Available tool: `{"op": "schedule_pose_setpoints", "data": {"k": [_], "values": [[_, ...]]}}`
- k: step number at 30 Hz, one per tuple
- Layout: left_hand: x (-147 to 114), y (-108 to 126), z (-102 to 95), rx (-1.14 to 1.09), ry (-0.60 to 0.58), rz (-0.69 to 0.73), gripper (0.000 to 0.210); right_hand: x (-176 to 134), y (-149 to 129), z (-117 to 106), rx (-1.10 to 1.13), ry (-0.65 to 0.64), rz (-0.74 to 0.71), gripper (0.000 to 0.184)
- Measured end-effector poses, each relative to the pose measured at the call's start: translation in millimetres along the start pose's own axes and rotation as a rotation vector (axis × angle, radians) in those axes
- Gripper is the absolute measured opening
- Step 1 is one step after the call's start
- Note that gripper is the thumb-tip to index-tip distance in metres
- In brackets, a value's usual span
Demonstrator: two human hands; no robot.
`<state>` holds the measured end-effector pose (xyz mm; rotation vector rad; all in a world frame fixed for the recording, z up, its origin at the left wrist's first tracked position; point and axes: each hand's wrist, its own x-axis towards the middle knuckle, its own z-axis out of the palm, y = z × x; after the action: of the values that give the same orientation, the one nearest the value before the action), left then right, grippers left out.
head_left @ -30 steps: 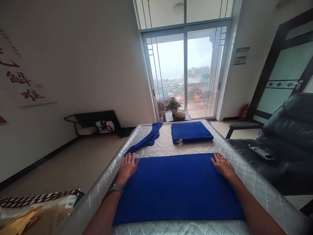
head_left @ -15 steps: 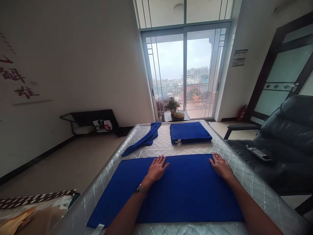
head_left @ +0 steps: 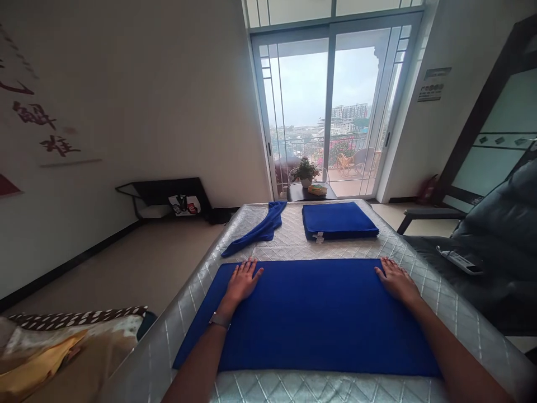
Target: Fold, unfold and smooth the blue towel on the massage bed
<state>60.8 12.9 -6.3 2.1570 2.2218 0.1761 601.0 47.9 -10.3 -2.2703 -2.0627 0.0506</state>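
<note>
A blue cloth (head_left: 310, 319) lies spread flat across the near part of a table with a silvery quilted cover (head_left: 285, 246). Flat on its far left corner rests my left hand (head_left: 242, 281), fingers spread, a watch or band at the wrist. My right hand (head_left: 398, 280) lies open on the far right corner. Beyond the cloth, on the right, sits a neat stack of folded blue cloths (head_left: 339, 219) with a white tag at its front. To the left of that stack, another blue cloth (head_left: 258, 230) lies crumpled in a long strip.
A black padded chair (head_left: 482, 252) with a white device (head_left: 459, 260) on its seat stands to the right. Behind the table, a small dark stand holds a potted plant (head_left: 306, 172). A yellow item (head_left: 37, 366) lies on bedding-like fabric at lower left.
My left hand has slid left along the cloth's far edge to the corner. My right hand keeps its place at the right corner. The view has shifted slightly.
</note>
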Motion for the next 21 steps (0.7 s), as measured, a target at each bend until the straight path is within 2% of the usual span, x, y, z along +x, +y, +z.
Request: {"op": "schedule_pose_setpoints", "data": {"k": [5,11,15,18,21], "values": [[1,-9,-1.2,-0.011,0.028,0.019,0.07,0,2,-1,-0.002,0.002,0.003,0.072],[-4,-46,-10.2,0.005,0.034,-0.136,0.066,2,3,0,-0.004,-0.001,-0.012,0.072],[-6,-57,-13.9,-0.008,0.017,-0.2,0.068,-2,0,-5,-0.016,-0.001,0.001,0.071],[-5,-57,-12.0,-0.005,0.029,-0.197,0.068,-10,-8,-13,-0.073,0.08,0.036,0.068],[-4,-57,-9.1,-0.003,0.039,-0.192,0.068,-22,-28,-23,-0.137,0.215,-0.049,0.063]]}}
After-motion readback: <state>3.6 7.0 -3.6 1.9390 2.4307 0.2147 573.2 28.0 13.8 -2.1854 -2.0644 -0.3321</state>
